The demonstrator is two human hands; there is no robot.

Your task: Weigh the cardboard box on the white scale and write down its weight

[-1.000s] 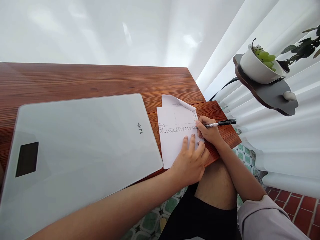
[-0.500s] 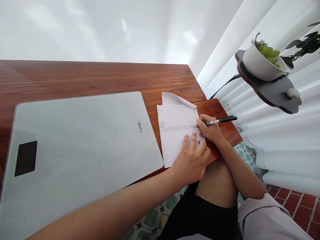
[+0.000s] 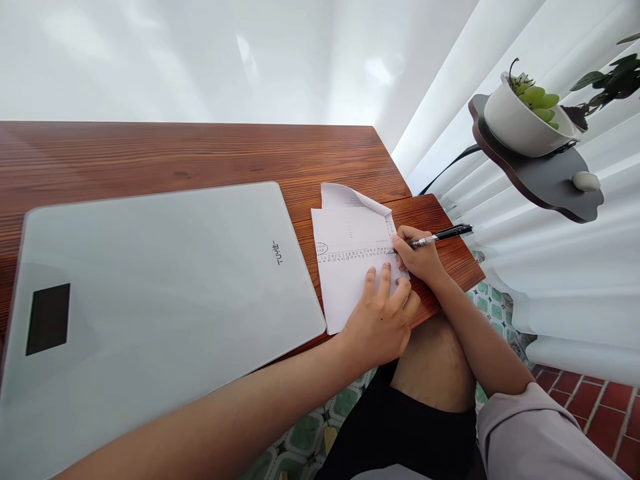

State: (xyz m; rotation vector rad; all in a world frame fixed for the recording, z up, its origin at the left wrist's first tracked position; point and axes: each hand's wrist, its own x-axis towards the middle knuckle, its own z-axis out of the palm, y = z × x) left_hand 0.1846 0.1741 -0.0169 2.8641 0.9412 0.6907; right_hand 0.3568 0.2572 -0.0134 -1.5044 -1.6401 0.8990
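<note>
Marking the printed ruled line on a paper sheet

The right hand (image 3: 420,257) grips a black pen (image 3: 436,236), tip on the sheet (image 3: 350,267); the left hand (image 3: 380,320), fingers spread flat, should press firmly so the sheet cannot slide on the bench (image 3: 200,157).

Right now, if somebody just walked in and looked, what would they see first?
Probably the big pale glass scale, which covers most of the left side of the wooden table. Next, at the table's right end, the right hand holds a black pen with its tip on a white sheet of paper, and the left hand presses that paper flat. Up on the right, a white bowl of green grapes sits on a small dark shelf.
</note>
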